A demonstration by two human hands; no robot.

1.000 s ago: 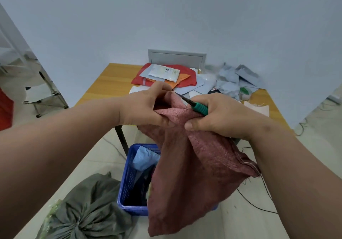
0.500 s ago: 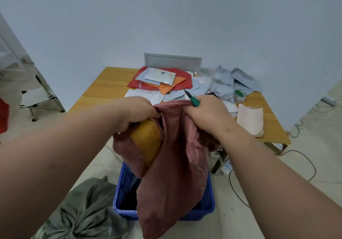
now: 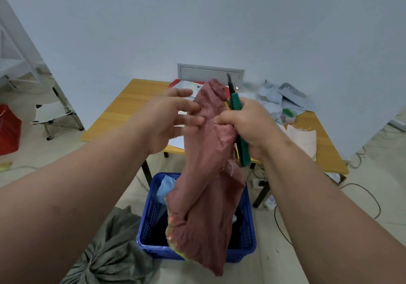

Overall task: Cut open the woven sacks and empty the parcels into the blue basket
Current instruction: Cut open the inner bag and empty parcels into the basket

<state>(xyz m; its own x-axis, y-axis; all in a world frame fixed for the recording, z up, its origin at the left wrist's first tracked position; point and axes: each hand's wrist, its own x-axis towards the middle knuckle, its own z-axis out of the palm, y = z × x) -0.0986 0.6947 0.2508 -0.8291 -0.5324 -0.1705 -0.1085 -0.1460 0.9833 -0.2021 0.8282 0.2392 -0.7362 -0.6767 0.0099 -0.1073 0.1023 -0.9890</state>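
A dull red woven sack [image 3: 206, 187] hangs upright over the blue basket [image 3: 149, 224]. My right hand [image 3: 248, 125] grips its upper part together with a green utility knife [image 3: 238, 116], blade pointing up. With straight fingers, my left hand [image 3: 171, 118] touches the sack's left side. The sack's lower end bulges, and a yellow edge shows at its bottom left. A light blue parcel [image 3: 167, 187] lies in the basket.
A tied grey-green sack [image 3: 109, 255] lies on the floor left of the basket. Behind stands a wooden table [image 3: 123, 112] with red and white mailers [image 3: 285, 99] piled on it. Cables run over the floor at the right. A folding chair and red crate stand far left.
My right hand lifted the sack higher, so it now hangs long over the basket. The left hand let go of its grip and opened. The yellow parcel dropped from the sack's top.
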